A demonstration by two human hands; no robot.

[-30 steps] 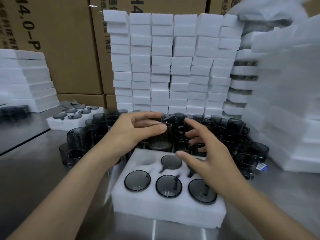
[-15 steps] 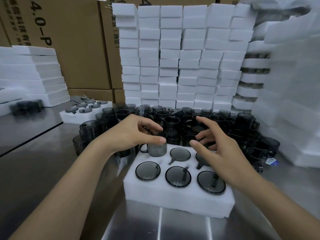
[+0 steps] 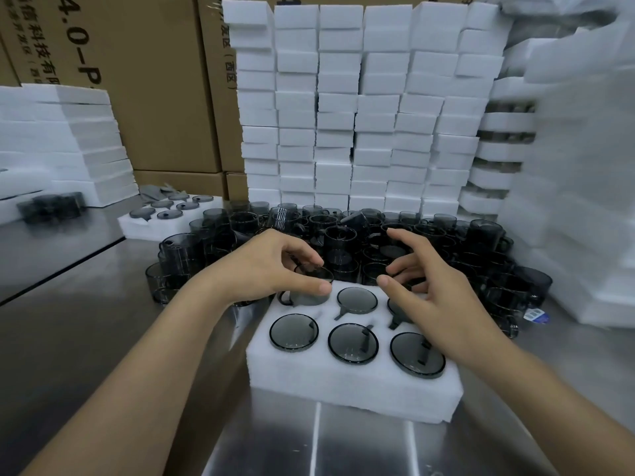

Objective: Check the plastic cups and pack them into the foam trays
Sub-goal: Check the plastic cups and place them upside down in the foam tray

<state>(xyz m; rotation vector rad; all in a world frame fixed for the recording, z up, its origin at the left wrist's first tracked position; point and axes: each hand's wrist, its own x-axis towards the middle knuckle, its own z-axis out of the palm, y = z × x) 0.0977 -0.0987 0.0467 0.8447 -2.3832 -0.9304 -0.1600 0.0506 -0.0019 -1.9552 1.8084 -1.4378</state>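
Left hand grips smoky cup over foam tray back-left slot; right hand open, empty, above tray.

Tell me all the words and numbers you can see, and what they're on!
"4.0-P", cut off: left cardboard box.
Chinese characters beside it: too blurred to read surely.
"(西区)": middle cardboard box.
Blue tag among the cups: too small to read.

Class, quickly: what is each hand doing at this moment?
Left hand: closed on a smoky plastic cup at the foam tray's far-left slot.
Right hand: open, holding nothing.
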